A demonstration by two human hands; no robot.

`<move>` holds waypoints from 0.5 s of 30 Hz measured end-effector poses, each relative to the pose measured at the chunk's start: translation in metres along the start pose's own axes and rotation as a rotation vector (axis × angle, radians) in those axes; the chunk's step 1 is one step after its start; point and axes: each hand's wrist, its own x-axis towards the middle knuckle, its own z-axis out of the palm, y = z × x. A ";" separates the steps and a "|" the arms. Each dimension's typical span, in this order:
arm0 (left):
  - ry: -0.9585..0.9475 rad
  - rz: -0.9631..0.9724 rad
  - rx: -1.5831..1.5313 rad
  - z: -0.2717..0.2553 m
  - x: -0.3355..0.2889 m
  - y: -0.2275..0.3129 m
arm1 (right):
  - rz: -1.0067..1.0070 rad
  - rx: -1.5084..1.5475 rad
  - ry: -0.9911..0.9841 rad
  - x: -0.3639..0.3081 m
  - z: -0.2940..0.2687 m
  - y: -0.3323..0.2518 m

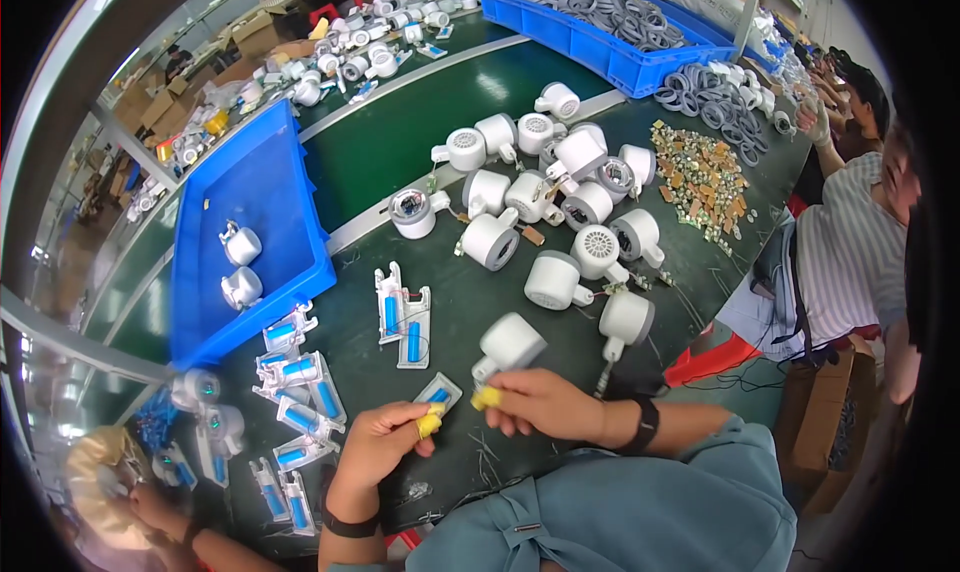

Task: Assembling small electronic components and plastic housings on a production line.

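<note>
Yellow covers sit on fingertips of both hands. My left hand point(378, 444) is closed in a pinch, its tips right beside a white half-shell handle with a blue battery point(437, 392). My right hand point(548, 404) is also closed, thumb and finger pinched just below the stem of a white fan head point(512, 342). Whatever either pinch holds is too small or hidden to make out. Two more battery handles point(414, 332) lie farther off, beyond my left hand. Another white fan head point(627, 318) rests with its stem toward my right forearm.
Several battery handles point(300, 372) lie at left, below a blue tray point(318, 242) holding two white units. White fan heads point(490, 240) crowd the table's middle. Small circuit boards point(700, 177) and grey rings point(712, 100) are piled at right. Co-workers' arms point(160, 512) are at both sides.
</note>
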 end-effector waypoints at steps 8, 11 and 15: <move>0.116 0.043 0.040 0.002 0.013 -0.004 | -0.050 0.321 -0.115 0.054 0.003 0.008; 0.137 0.084 -0.030 0.004 0.014 -0.008 | 0.004 0.290 -0.081 0.049 0.006 -0.007; 0.181 0.164 -0.046 0.008 0.018 -0.019 | 0.053 0.219 -0.127 0.049 0.007 -0.011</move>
